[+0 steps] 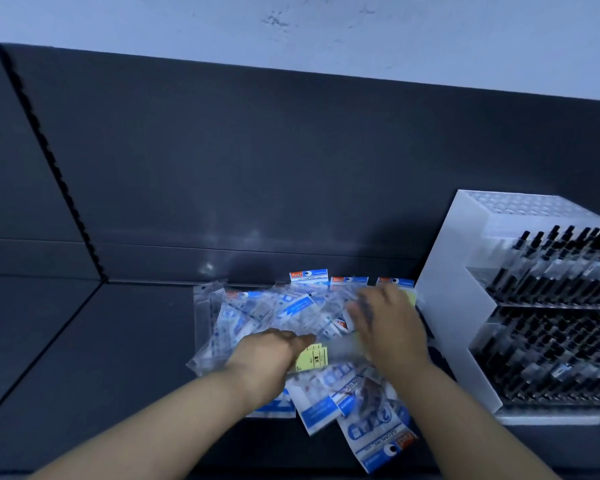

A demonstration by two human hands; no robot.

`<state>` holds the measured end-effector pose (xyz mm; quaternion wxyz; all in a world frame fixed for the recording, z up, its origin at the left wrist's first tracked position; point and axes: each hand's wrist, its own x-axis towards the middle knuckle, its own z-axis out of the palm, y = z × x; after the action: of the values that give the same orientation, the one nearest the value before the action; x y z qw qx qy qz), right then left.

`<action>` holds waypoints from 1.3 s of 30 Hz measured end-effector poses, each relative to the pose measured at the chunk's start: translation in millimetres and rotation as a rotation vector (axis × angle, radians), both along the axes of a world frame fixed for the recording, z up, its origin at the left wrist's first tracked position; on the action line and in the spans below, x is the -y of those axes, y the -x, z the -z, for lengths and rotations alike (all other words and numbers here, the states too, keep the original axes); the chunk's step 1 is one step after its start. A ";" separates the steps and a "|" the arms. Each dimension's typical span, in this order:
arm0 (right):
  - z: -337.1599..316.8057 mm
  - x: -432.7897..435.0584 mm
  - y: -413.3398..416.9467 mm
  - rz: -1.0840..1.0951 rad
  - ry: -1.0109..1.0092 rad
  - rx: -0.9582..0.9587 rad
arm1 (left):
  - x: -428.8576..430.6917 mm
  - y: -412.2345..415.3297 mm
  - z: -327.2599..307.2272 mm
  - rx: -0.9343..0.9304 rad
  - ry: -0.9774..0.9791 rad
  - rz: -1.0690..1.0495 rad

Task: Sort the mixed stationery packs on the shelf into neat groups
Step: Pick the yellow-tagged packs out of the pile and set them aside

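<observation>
Your stationery packs (284, 317) lie in a loose, overlapping heap on the dark shelf (118, 341), set against its back wall, just left of a white pen display rack (444, 306) filled with black-capped pens (548, 271). Most packs are clear sleeves with blue and white print; a few stand upright at the rear of the heap, and several spill toward the front edge. A yellow-labelled pack (314, 356) sits between your hands. Your left hand (267, 355) rests palm down on the heap, fingers extended forward and flat; whether it grips anything cannot be determined. Your right hand (388, 327) is blurred, spread over the packs beside the rack; its hold cannot be determined.
</observation>
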<state>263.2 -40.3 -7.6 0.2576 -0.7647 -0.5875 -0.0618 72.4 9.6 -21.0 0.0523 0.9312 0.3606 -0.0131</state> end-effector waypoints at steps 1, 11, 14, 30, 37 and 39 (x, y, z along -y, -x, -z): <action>1.5 -3.4 -13.2 0.103 0.016 -0.157 | 0.3 1.7 0.2 0.021 0.000 -0.009; 78.4 -26.7 -90.1 0.364 0.522 -0.482 | -23.1 19.2 -12.9 0.794 0.636 -0.400; 93.2 -33.5 -106.1 0.337 0.526 -0.445 | -28.3 15.9 -23.0 1.055 0.970 -0.495; 50.8 -16.5 -88.2 0.492 0.261 -0.741 | -36.5 -3.5 -11.5 1.132 1.353 -0.674; -0.4 2.6 -42.3 0.205 -0.146 -1.244 | -36.9 -8.6 -18.2 1.063 1.287 -0.595; -6.5 -0.5 -8.2 0.089 0.009 -1.370 | -33.8 -13.6 -21.7 1.052 1.291 -0.525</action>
<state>271.4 -39.8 -1.1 0.5652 -0.6557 -0.2602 0.4277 86.1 43.4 0.7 0.7305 0.4918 0.4146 0.2293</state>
